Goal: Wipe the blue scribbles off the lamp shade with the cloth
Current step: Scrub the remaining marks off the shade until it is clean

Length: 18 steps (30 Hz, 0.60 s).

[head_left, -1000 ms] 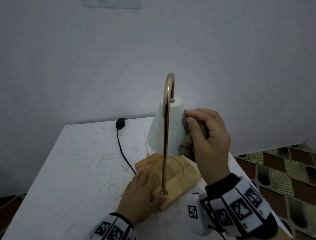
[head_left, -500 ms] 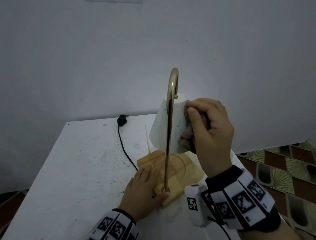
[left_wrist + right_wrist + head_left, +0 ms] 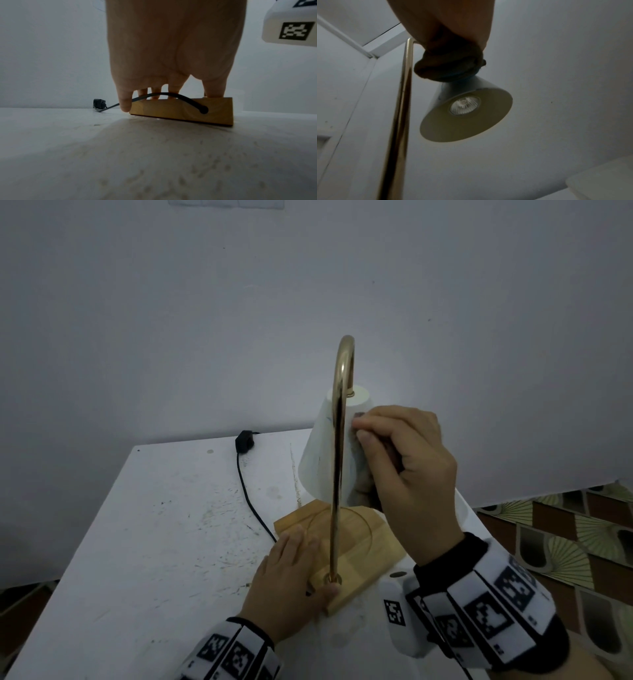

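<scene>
A white cone lamp shade [image 3: 320, 455] [image 3: 471, 108] hangs from a curved brass arm [image 3: 339, 446] [image 3: 402, 94] over a wooden base [image 3: 359, 546] [image 3: 180, 109]. Faint blue marks show on the shade's left side. My right hand [image 3: 404, 474] grips a bunched dark cloth [image 3: 363, 487] [image 3: 448, 67] and presses it on the shade's right side, near the top. My left hand [image 3: 291, 577] [image 3: 171, 54] lies flat with straight fingers on the base's near left corner, thumb by the arm's foot.
A black cord [image 3: 250, 494] [image 3: 171, 96] runs from the base to a black plug [image 3: 244, 440] at the white table's [image 3: 154, 542] far edge by the wall. Patterned floor tiles [image 3: 565, 535] lie to the right, past the table edge.
My right hand with the cloth has slid upward along the shade's right side. The blue scribbles beside the brass arm look fainter. The left hand stays on the base.
</scene>
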Motion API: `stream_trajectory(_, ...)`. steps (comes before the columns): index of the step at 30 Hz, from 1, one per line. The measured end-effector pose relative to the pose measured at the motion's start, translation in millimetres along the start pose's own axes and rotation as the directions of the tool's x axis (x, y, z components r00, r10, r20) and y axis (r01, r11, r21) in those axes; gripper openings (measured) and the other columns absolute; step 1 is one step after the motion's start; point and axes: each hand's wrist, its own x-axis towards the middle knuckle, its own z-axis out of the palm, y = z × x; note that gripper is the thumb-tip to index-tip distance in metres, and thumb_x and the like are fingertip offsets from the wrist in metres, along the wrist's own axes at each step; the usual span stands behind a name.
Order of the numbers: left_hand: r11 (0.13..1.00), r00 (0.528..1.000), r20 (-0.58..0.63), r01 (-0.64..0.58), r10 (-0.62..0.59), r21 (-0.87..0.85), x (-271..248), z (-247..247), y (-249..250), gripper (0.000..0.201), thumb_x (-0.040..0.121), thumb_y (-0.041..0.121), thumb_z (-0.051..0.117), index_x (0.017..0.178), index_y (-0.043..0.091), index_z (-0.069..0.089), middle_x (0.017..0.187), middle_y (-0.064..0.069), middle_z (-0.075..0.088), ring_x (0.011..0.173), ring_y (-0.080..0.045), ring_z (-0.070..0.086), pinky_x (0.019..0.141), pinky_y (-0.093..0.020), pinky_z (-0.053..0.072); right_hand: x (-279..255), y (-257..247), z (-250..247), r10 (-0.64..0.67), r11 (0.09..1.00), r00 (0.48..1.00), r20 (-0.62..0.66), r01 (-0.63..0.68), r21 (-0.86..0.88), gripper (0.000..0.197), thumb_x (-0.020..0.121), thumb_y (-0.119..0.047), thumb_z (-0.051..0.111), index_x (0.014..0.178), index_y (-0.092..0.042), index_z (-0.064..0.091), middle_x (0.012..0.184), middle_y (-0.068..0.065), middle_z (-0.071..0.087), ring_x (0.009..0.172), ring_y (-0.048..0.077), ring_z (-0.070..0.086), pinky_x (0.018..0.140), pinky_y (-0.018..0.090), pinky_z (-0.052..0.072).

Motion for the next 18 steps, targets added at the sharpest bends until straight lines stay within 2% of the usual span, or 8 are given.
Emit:
stream_trajectory(3, 1.0, 1.0, 0.001, -0.004, 0.004, -0.017, 1, 1, -2, 0.136, 0.03, 0.092, -0.023, 0.149, 0.032, 0.0, 0.157, 0.007, -0.011, 0.145, -0.018, -0.01, 0.119, -0.039, 0.006, -4, 0, -2, -0.076, 0.997, 0.994, 0.083, 0.078, -0.021, 0.017, 0.089, -0.009, 0.057, 0.095, 0.001, 0.068, 0.099, 0.01, 0.066, 0.096, 0.023, 0.054, 0.088, 0.025, 0.044)
stream_trajectory(6, 1.0, 1.0, 0.001, -0.001, 0.001, -0.021, 1, -1, 0, 0.136, 0.029, 0.093, -0.024, 0.149, 0.033, -0.001, 0.157, 0.009, -0.013, 0.145, -0.017, -0.011, 0.118, -0.038, 0.004, -9, 9, -12, -0.096, 0.993, 0.984, 0.152, 0.105, -0.052, 0.02, 0.089, -0.014, 0.055, 0.097, -0.001, 0.068, 0.102, 0.007, 0.065, 0.098, 0.02, 0.053, 0.09, 0.025, 0.044)
stream_trajectory(9, 1.0, 1.0, 0.011, 0.006, -0.006, -0.024, 1, 0, -1, 0.132, 0.032, 0.093, -0.021, 0.149, 0.034, -0.004, 0.157, 0.008, -0.015, 0.145, -0.017, -0.012, 0.118, -0.039, 0.004, -4, 13, -17, -0.007, 0.999, 0.996, 0.089, 0.012, -0.05, 0.018, 0.089, -0.013, 0.055, 0.098, -0.004, 0.067, 0.1, -0.004, 0.059, 0.097, 0.015, 0.052, 0.089, 0.018, 0.04)
stream_trajectory(11, 1.0, 1.0, 0.014, 0.007, -0.007, -0.02, 0, 0, -1, 0.131, 0.033, 0.092, -0.021, 0.149, 0.033, -0.005, 0.157, 0.007, -0.015, 0.145, -0.017, -0.013, 0.118, -0.039, 0.003, 0, 11, -15, 0.031, 0.999, 0.998, 0.057, -0.029, -0.035, 0.018, 0.09, -0.013, 0.054, 0.098, -0.006, 0.067, 0.099, -0.006, 0.058, 0.096, 0.015, 0.053, 0.087, 0.017, 0.04)
stream_trajectory(13, 1.0, 1.0, 0.019, 0.008, -0.007, -0.013, 0, -1, -1, 0.134, 0.031, 0.092, -0.023, 0.149, 0.032, -0.005, 0.157, 0.007, -0.015, 0.145, -0.017, -0.012, 0.118, -0.039, 0.003, -2, 6, -11, 0.021, 1.0, 0.997, 0.068, -0.02, -0.018, 0.017, 0.09, -0.013, 0.055, 0.099, -0.005, 0.068, 0.1, -0.005, 0.058, 0.097, 0.015, 0.053, 0.087, 0.02, 0.042)
stream_trajectory(16, 1.0, 1.0, 0.02, 0.005, -0.005, -0.023, 1, -2, -1, 0.133, 0.031, 0.093, -0.021, 0.149, 0.032, -0.004, 0.157, 0.008, -0.015, 0.145, -0.017, -0.012, 0.118, -0.039, 0.004, -13, 4, -9, -0.04, 0.999, 0.987, 0.152, 0.04, 0.006, 0.016, 0.088, -0.01, 0.057, 0.099, -0.003, 0.068, 0.105, -0.001, 0.06, 0.099, 0.018, 0.05, 0.084, 0.023, 0.046)
stream_trajectory(18, 1.0, 1.0, 0.016, 0.004, -0.003, -0.025, 0, -1, -1, 0.132, 0.032, 0.093, -0.021, 0.149, 0.033, -0.004, 0.157, 0.009, -0.015, 0.145, -0.017, -0.012, 0.118, -0.039, 0.004, -20, 9, -11, -0.074, 0.997, 0.979, 0.188, 0.074, 0.006, 0.017, 0.088, -0.009, 0.056, 0.098, -0.002, 0.068, 0.104, 0.004, 0.063, 0.098, 0.02, 0.05, 0.089, 0.014, 0.039)
